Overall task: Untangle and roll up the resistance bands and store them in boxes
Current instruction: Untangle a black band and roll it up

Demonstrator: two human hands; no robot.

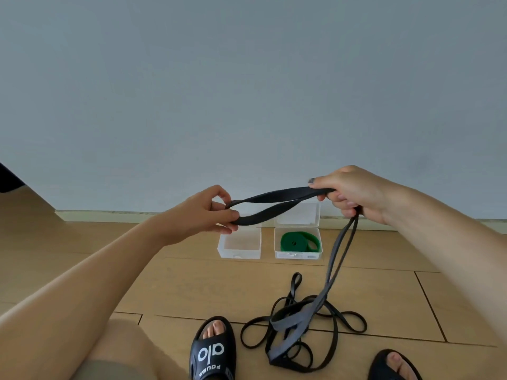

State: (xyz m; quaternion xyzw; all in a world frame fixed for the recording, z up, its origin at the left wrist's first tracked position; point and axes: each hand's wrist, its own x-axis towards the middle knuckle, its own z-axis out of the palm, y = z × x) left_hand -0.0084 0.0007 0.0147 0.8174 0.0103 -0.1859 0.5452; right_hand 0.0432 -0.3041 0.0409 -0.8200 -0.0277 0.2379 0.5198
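Observation:
A dark grey resistance band [277, 204] stretches as a loop between both hands above the floor. My left hand [203, 212] pinches its left end. My right hand [354, 193] grips its right end, and the rest of the band hangs down from that hand to a tangle of black and grey bands [296, 325] on the floor. Behind, an open clear box [240, 245] stands without a band in it. To its right, a second open clear box [297, 255] holds a rolled green band [300, 241].
The wooden floor runs to a pale wall with a baseboard [137, 215] just behind the boxes. My feet in black slides [214, 352] rest at the bottom, one each side of the tangle. A dark object [8, 176] sits at the far left.

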